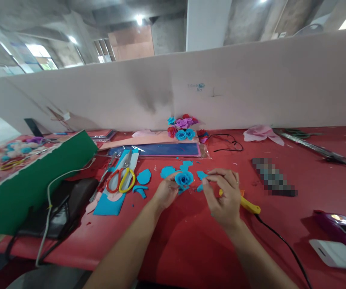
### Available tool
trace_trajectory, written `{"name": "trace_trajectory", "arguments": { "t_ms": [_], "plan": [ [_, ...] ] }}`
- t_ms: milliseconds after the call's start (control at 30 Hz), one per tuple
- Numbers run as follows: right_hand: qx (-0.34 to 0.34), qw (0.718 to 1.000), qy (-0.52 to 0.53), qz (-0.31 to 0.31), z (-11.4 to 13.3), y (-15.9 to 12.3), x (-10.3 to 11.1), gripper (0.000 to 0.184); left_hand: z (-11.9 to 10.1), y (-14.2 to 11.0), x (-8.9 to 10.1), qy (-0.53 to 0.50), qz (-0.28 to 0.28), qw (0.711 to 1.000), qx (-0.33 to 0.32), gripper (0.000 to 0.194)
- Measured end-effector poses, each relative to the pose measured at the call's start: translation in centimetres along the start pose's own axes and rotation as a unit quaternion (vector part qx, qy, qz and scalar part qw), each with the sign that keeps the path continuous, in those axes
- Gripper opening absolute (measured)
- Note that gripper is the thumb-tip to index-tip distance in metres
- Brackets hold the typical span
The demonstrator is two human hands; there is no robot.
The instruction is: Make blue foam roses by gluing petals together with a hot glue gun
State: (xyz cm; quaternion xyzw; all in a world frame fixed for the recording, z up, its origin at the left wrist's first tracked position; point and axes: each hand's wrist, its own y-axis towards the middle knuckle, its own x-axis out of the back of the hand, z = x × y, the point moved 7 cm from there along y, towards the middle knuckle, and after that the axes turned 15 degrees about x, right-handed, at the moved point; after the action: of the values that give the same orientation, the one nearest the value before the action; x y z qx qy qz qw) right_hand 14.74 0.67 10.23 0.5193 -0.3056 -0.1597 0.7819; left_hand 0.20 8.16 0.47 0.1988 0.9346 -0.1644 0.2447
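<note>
My left hand (166,192) pinches a small blue foam rose (184,179) just above the red table (191,241). My right hand (223,192) is closed on a blue foam petal (202,175) at the rose's right side. Under the right hand lies a yellow glue gun (249,205) with a black cord. Loose blue petals (144,176) lie to the left and behind the rose. Scissors (121,179) with red and yellow handles rest on a blue foam sheet (112,200).
A bunch of finished foam roses (181,127) stands by the white partition (251,80). A dark blue sheet packet (161,150), pink cloth (261,133), a green board (28,180), a black bag (67,200), a purple device (338,226) and a white box (335,253) surround the work spot.
</note>
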Motion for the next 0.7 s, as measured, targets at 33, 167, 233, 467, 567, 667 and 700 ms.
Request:
{"name": "trace_trajectory", "arguments": {
  "t_ms": [33, 167, 233, 467, 567, 667, 700],
  "plan": [
    [-0.037, 0.999, 0.036, -0.004, -0.6, -0.2, -0.1, 0.005, 0.0, -0.1, 0.0, -0.020, 0.001, 1.000, 0.005, 0.009],
    [-0.175, 0.958, 0.228, 0.006, -2.5, -1.2, -1.7, 0.008, 0.1, -0.4, 0.1, -0.040, -0.005, 0.999, 0.026, 0.013],
    [-0.211, 0.935, 0.284, 0.018, -2.8, -1.6, -2.5, 0.011, 0.2, -0.4, 0.0, -0.036, -0.004, 0.999, 0.039, 0.015],
    [-0.209, 0.920, 0.331, 0.003, -2.9, -1.4, -2.6, 0.011, 0.6, -0.6, -0.8, -0.002, 0.041, 0.997, 0.070, 0.021],
    [-0.196, 0.917, 0.349, 0.003, -2.9, -1.2, -2.5, 0.010, 0.5, -0.7, -0.8, 0.063, 0.041, 0.996, 0.049, 0.021],
    [-0.167, 0.931, 0.325, 0.025, -2.6, -0.8, -2.3, 0.010, 0.4, -0.5, -0.5, 0.132, 0.030, 0.991, 0.024, 0.019],
    [-0.159, 0.936, 0.311, 0.036, -2.4, -0.7, -2.2, 0.011, 0.4, -0.5, -0.4, 0.144, 0.024, 0.989, 0.019, 0.018]
  ]
}}
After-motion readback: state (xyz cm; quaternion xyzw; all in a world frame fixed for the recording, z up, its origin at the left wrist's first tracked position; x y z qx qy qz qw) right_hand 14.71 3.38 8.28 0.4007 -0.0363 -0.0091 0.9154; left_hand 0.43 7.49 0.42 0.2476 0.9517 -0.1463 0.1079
